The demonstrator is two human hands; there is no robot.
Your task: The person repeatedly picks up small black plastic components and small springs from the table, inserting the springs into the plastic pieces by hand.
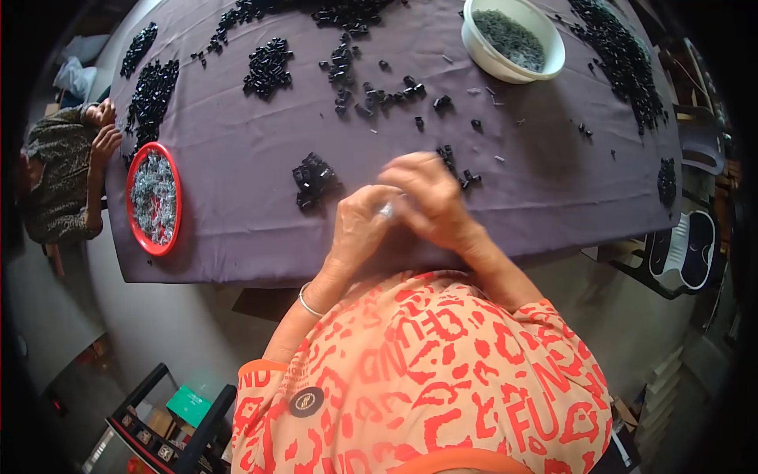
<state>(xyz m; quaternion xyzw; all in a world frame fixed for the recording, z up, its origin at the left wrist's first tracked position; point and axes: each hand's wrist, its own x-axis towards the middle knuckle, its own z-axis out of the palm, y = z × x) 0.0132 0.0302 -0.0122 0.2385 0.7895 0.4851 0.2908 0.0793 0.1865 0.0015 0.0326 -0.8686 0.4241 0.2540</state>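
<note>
My left hand (359, 225) is closed in a pinch above the near part of the table, with a small pale, translucent piece (387, 210) showing at its fingertips. My right hand (433, 197) meets it from the right, its fingers bent and smeared by motion. Whether the right fingers grip anything is hidden. Left of my hands lies a small heap of shiny black plastic pieces (314, 180). Several more black pieces (466, 175) lie just beyond my right hand, partly covered by it.
A cream bowl (471, 43) of small grey translucent pieces stands at the far right. A red tray (179, 201) with similar pieces sits at the left edge. Black heaps (268, 67) dot the purple cloth (245, 166). Another person (67, 174) works at the left.
</note>
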